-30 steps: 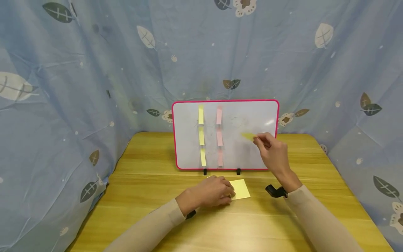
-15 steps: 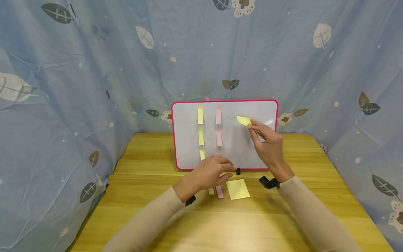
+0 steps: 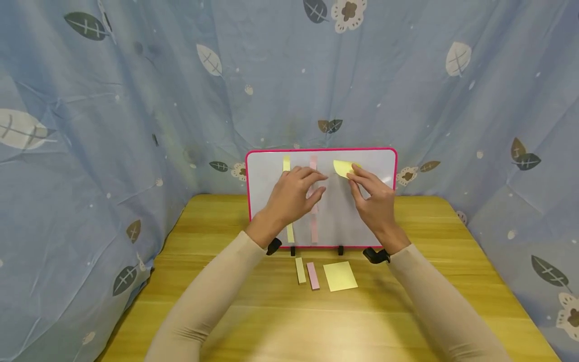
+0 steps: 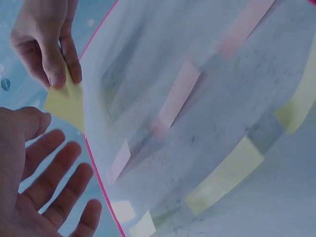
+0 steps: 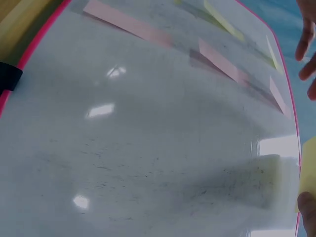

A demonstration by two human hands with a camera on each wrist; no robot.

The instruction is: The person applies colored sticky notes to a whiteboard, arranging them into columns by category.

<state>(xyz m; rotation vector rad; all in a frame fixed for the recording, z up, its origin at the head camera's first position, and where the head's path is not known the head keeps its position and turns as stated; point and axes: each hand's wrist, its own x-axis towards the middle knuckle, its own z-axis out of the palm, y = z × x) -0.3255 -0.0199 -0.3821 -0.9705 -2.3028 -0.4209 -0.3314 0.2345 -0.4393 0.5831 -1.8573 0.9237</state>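
My right hand (image 3: pixel 374 203) pinches a square yellow sticky note (image 3: pixel 342 168) by its right side, in front of the upper right part of a pink-framed whiteboard (image 3: pixel 267 196). The note curls a little. To its left, my left hand (image 3: pixel 291 198) is raised before the board with fingers spread and nothing in them. In the left wrist view its fingers (image 4: pixel 59 163) point toward the note. Pink strips (image 4: pixel 180 94) and yellow strips (image 4: pixel 224 177) stick to the board in two columns, partly hidden by the left hand in the head view.
On the wooden table (image 3: pixel 253 311) before the board lie a yellow sticky pad (image 3: pixel 340 276), a narrow pink pad (image 3: pixel 313 276) and a narrow pale yellow pad (image 3: pixel 300 271). Small black feet (image 3: pixel 341 250) hold up the board. A blue patterned curtain (image 3: pixel 271 75) hangs behind.
My left hand has left the pads on the table and risen to the board's upper part. The right hand has carried the yellow note up and left.
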